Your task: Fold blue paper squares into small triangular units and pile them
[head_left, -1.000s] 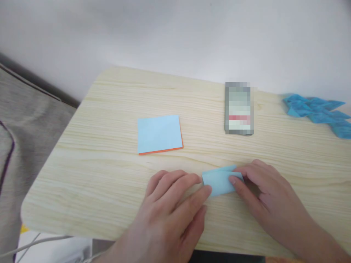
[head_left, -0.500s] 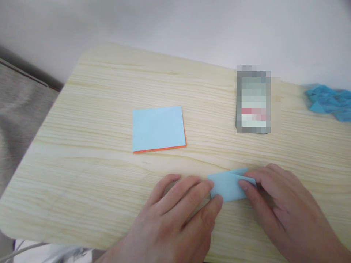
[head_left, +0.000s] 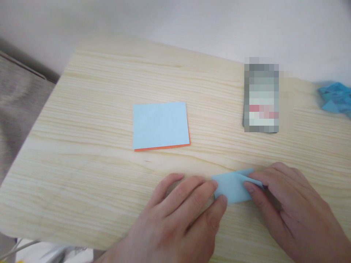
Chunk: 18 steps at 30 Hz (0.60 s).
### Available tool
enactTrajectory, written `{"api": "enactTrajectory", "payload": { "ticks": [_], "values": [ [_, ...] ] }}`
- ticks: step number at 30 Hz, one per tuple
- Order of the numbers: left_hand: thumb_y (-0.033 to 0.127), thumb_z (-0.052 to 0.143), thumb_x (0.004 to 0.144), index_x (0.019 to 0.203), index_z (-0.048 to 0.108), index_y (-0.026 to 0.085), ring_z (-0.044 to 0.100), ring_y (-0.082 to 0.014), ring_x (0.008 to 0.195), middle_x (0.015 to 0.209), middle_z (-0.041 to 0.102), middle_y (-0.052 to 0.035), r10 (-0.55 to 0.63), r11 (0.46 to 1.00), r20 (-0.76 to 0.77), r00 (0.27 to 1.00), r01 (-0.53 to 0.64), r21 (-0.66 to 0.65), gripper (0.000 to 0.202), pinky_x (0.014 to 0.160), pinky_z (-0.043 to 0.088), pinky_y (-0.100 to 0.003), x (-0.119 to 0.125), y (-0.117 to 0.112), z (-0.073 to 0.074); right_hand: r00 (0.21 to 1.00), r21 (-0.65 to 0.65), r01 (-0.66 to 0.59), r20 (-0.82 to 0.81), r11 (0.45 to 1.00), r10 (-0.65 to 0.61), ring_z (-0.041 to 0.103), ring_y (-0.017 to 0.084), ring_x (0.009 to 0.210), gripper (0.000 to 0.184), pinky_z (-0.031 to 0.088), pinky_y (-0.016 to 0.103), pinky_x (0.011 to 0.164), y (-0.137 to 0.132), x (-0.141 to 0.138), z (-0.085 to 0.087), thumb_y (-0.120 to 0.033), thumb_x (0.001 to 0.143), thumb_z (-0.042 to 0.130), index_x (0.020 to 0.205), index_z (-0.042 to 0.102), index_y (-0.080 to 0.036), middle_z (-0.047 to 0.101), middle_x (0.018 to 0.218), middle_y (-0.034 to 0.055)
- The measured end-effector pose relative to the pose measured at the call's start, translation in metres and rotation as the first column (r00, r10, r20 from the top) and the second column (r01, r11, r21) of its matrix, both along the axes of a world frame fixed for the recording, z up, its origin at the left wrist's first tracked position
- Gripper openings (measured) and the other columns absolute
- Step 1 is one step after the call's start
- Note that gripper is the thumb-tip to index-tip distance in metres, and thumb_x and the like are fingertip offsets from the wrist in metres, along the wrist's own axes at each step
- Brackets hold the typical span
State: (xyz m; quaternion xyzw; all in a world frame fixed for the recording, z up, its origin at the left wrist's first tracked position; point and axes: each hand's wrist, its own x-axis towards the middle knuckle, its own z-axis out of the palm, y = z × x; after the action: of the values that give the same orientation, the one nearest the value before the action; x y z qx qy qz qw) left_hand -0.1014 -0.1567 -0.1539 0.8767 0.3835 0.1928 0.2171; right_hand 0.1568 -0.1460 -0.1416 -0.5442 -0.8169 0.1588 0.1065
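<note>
A folded piece of light blue paper (head_left: 233, 188) lies on the wood-grain table between my hands. My left hand (head_left: 181, 215) holds down its left end with thumb and index fingertips, the other fingers resting on the tabletop. My right hand (head_left: 296, 204) pinches the paper's right end between thumb and index finger, and the upper layer there is lifted and slightly curled. Behind it a strip of the lower layer shows along the far edge. Farther left lies a stack of square paper (head_left: 160, 126), light blue on top with orange showing below.
A phone-like object (head_left: 261, 98), blurred by pixels, rests near the table's far edge. Crumpled-looking blue folded paper pieces (head_left: 336, 96) lie at the far right. The table (head_left: 82, 146) meets a white wall behind. Cables and white items show below its front left edge.
The camera view has shifted, so everything sits slightly differently in the picture. Both hands keep their hold; the flap under my right fingers looks a bit more curled.
</note>
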Motion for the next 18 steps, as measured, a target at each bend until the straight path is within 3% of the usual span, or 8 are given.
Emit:
{"api": "enactTrajectory", "payload": {
  "ticks": [18],
  "values": [
    [0.021,0.066,0.092,0.128,0.069,0.026,0.064,-0.0233,0.122,0.128,0.072,-0.0025,0.003,1.0,-0.001,1.0,-0.003,0.014,0.037,0.11,0.05,-0.041,-0.0007,0.0006,-0.0021,1.0,-0.003,-0.002,0.022,1.0,0.002,0.057,0.022,0.081,0.014,0.039,0.039,0.073,0.0005,0.0014,-0.0021,-0.034,0.1,0.057,0.093,0.065,-0.025,0.067,0.082,0.0034]
  ]
}}
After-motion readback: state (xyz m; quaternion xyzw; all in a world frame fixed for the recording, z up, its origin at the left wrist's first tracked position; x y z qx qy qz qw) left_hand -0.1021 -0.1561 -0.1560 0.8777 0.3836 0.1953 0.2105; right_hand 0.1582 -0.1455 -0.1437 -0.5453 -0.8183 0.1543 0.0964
